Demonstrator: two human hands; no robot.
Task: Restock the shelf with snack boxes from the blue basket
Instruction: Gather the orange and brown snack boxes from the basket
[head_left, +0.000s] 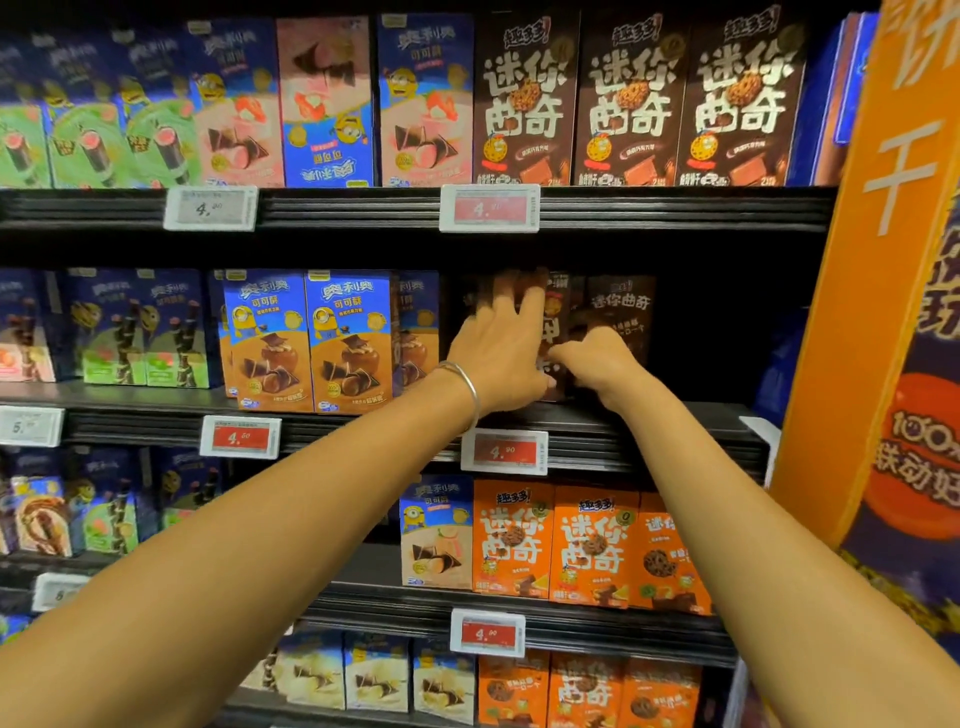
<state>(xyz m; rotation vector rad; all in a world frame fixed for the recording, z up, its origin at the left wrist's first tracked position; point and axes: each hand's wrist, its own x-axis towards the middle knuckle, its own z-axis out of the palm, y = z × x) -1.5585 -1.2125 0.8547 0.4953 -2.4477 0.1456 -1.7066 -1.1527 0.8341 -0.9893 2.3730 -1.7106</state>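
Both forearms reach up and forward to the middle shelf (649, 431). The left hand (501, 343), with a metal bangle (467, 387) at the wrist, lies palm-forward against the face of a dark brown cookie box (557, 312); its grip is apart, fingers spread and straight toward the box's top, thumb pointing right along its lower part. The right hand (597, 358) sits lower at the box's right edge, knuckles toward the camera; its grip is clamped on the box, thumb on the printed face and fingers curled round the side. The box stands upright near the shelf's front lip, long axis vertical, front toward the viewer, largely hidden by the left hand. Just behind and to the right stands a second brown box (621, 312) in shadow; to the left, upright blue-and-orange cone-snack boxes (309, 340). A red price tag (505, 452) hangs on the shelf edge directly below the hands. Orange cookie boxes (556, 543) fill the shelf beneath — larger brown ones (631, 98) the shelf above — and an orange pillar sign (878, 260) bounds the bay on the right.
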